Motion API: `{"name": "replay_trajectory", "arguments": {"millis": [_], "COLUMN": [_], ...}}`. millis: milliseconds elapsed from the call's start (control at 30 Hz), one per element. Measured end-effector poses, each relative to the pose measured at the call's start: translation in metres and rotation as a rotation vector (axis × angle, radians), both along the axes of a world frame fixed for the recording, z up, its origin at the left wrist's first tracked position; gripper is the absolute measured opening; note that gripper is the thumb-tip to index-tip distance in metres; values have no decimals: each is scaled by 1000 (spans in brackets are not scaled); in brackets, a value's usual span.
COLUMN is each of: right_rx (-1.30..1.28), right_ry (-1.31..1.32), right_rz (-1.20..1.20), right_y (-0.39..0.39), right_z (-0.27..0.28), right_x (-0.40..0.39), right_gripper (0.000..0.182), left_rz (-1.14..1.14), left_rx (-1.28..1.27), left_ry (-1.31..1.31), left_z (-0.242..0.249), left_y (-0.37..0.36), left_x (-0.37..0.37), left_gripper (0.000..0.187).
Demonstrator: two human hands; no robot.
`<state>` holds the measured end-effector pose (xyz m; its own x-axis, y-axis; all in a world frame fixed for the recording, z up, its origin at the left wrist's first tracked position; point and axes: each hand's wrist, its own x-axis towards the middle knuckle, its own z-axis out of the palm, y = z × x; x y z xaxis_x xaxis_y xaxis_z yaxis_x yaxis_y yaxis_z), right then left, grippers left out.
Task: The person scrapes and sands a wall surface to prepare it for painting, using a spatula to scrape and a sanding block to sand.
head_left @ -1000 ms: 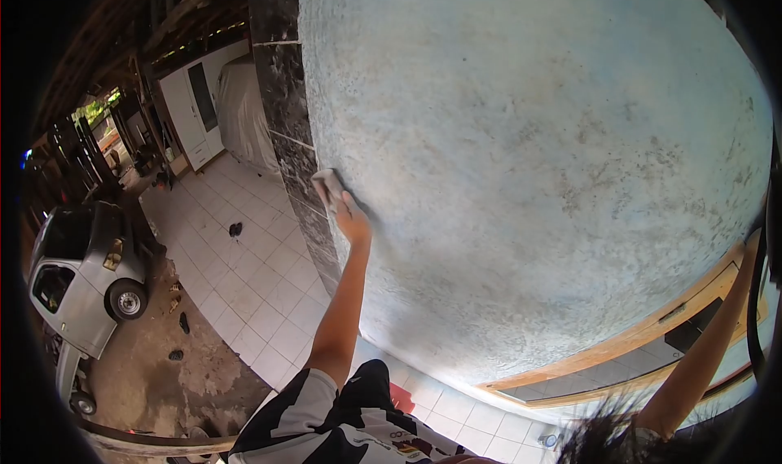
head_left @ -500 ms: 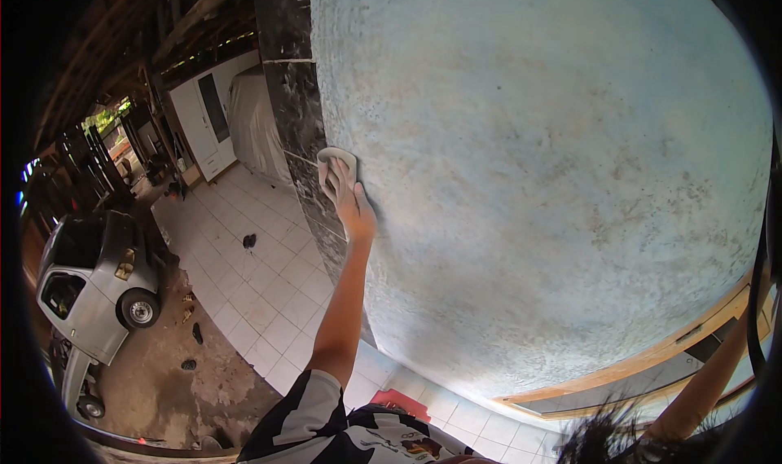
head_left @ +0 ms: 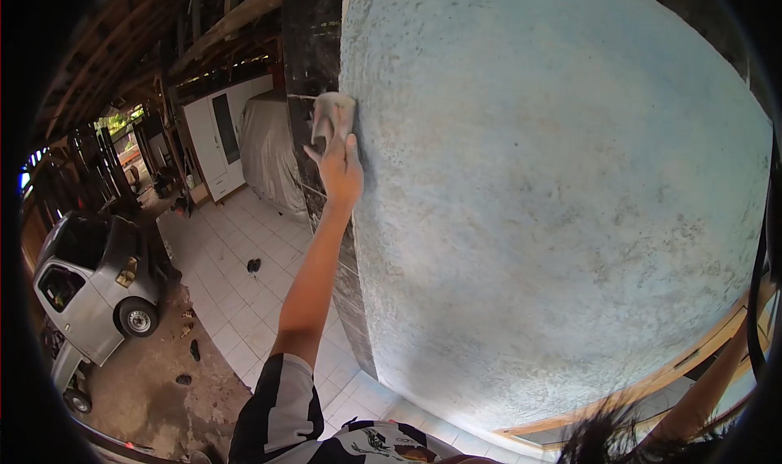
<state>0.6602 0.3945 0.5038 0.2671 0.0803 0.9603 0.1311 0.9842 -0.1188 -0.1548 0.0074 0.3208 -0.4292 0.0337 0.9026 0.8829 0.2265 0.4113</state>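
My left hand (head_left: 340, 175) is stretched up against the wall, its fingers closed on a pale grey, folded sheet that looks like sandpaper (head_left: 335, 105). The sheet lies at the left edge of the rough light-blue wall (head_left: 529, 187), beside a strip of dark marbled tiles (head_left: 311, 48). Some fingers are hidden behind the sheet's folds. At the lower right my right forearm (head_left: 705, 387) reaches up near a wooden frame (head_left: 643, 392); the right hand itself is lost at the dark picture edge.
A grey vehicle (head_left: 98, 281) stands on bare ground at left. White floor tiles (head_left: 236, 268) run below the wall, with a pair of dark sandals (head_left: 253, 265) on them. Behind are a white cabinet (head_left: 213, 150) and a covered object (head_left: 269, 158).
My left hand has moved up along the wall's left edge with the sandpaper sheet. The view has shifted slightly, showing a dark border at the wall's upper right.
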Motion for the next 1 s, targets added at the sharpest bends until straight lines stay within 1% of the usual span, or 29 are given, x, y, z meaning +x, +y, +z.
{"name": "replay_trajectory", "arguments": {"millis": [33,67,100,133,200,233,267,333,367,400,433,467,500,533,567,600,633,667,700,733,767,800,833,900,933,967,1000], "right_rx": [8,-11,-35,-38,1,8,3,-15,-338,-499,-646,-323,-12,-17,-323,-483,-623,-333,-44,-40,-19,-20,-15,0,8,15,13], "right_ry": [10,20,23,20,-18,-8,-11,-36,229,367,523,253,-42,-52,252,407,586,313,20,14,8,12,7,-5,-4,-9,-21], "right_rz": [-2,-62,-119,-119,-99,-102,-123,-136,35,122,220,43,-126,-125,96,207,328,81,-151,-154,-161,-153,-151,-148,-147,-145,-139], "right_y": [-7,-15,-20,-14,3,0,-3,-26,-53,-54,-55,-36,-19,-26,-42,-46,-50,-43,-36,-32,-31,-33,-33,-33,-33,-32,-31], "right_z": [0,-1,-3,-4,-3,-2,-4,9,30,28,27,9,-3,7,32,28,24,5,-3,1,-2,-7,-7,-2,-5,-7,-5], "right_x": [-6,-10,-15,-11,5,4,3,-16,-31,-30,-29,-23,-16,-17,-24,-25,-26,-30,-32,-29,-22,-23,-24,-28,-26,-25,-28], "right_gripper": [93,93,92,92,94,94,94,95,96,97,97,98,98,98,98,98,98,97,95,95,95,94,94,93,92,92,91], "left_rz": [23,20,10,1,17,-84,-86,103,84,85,79,75,77,71,55,39,172,170,102,31,29,20,-22,-61,-63,-8,27], "left_rx": [-137,-131,15,156,91,37,39,41,29,38,-55,-156,-27,111,83,49,-103,-112,-39,54,97,98,234,176,183,236,255], "left_ry": [277,288,3,-289,258,444,454,-80,327,337,219,88,2,-76,305,699,333,320,306,312,655,674,395,346,358,185,82], "left_z": [21,43,65,76,119,135,157,179,184,194,209,218,216,213,214,219,222,218,211,217,217,232,239,234,247,260,253], "left_y": [-2,4,12,17,12,14,17,13,14,11,6,4,11,19,22,23,18,21,25,31,39,44,47,43,43,40,38], "left_x": [-3,-19,-38,-50,-23,-28,-33,-34,-23,-23,-23,-31,-39,-50,-32,-23,-26,-23,-15,-11,-26,-31,-30,-28,-33,-37,-41], "left_gripper": [54,54,52,51,51,52,52,55,57,57,55,54,52,51,51,51,51,51,51,51,51,51,50,51,51,51,52]}}
